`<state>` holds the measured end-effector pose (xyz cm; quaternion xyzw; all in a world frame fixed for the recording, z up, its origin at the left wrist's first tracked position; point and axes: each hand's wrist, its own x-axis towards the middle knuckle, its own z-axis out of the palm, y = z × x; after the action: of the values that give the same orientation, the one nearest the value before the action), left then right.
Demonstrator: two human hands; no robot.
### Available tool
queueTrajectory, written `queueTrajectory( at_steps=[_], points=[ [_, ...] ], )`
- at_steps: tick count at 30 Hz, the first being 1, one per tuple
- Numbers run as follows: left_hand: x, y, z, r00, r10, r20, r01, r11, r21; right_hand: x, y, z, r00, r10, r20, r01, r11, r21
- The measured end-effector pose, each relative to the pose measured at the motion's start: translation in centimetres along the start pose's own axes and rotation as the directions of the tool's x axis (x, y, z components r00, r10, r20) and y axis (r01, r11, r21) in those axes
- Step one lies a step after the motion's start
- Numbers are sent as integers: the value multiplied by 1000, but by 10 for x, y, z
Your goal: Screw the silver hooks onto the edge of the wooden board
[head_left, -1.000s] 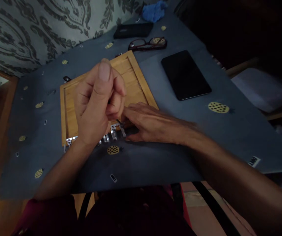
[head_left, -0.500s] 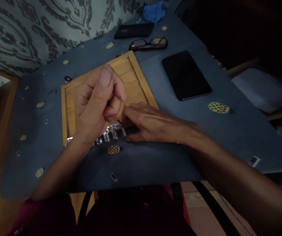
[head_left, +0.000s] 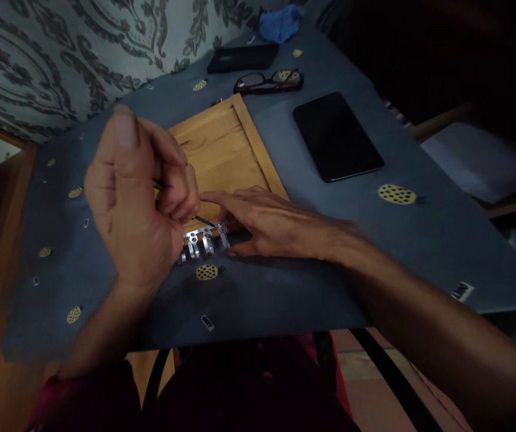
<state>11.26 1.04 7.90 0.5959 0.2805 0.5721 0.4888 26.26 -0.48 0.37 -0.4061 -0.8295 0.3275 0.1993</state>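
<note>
In the head view, my left hand (head_left: 136, 192) is raised over the left part of a framed wooden board (head_left: 224, 141), its fingers closed around a screwdriver (head_left: 204, 221). A bit of yellow and black handle shows within the fist. The thin dark shaft slants down right, its tip at the right end of a shiny metal hook rail (head_left: 206, 234). That rail, with several hooks, lies along the board's near edge. My right hand (head_left: 267, 222) grips the rail's right end, thumb beside the last hook, other fingers over the board; its fingertips are partly hidden.
A black tablet (head_left: 339, 137) lies right of the board. Behind are eyeglasses (head_left: 267, 82), a dark phone-like slab (head_left: 243, 58) and a crumpled blue cloth (head_left: 280, 24). A pineapple-print cloth (head_left: 294, 300) covers the table, with a patterned wall covering (head_left: 118, 42) behind.
My left hand has moved left and appears larger, uncovering the screwdriver's shaft and more of the hook rail. My right hand stays nearly in place.
</note>
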Motion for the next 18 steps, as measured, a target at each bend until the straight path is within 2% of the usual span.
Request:
queueTrajectory(
  at_steps=[4, 6, 11, 13, 18],
  points=[
    [-2, -14, 0, 1000, -16, -10, 16, 999, -34, 2, -2, -1, 1000, 2, 5, -2, 1000, -8],
    [-1, -19, -1, 1000, 27, -7, -28, 998, -65, 2, -2, -1, 1000, 1, 4, -1, 1000, -8],
    [-1, -22, -4, 997, 61, 35, -60, 998, -35, 2, -1, -2, 1000, 2, 4, -1, 1000, -14],
    [-3, -20, -3, 1000, -4, 1, 4, 1000, -9, 2, -1, -2, 1000, 8, 9, -8, 1000, -7],
    [-5, -16, 1, 996, 48, -73, -49, 999, -24, 1, -1, -2, 1000, 4, 12, -5, 1000, 6]
  ],
)
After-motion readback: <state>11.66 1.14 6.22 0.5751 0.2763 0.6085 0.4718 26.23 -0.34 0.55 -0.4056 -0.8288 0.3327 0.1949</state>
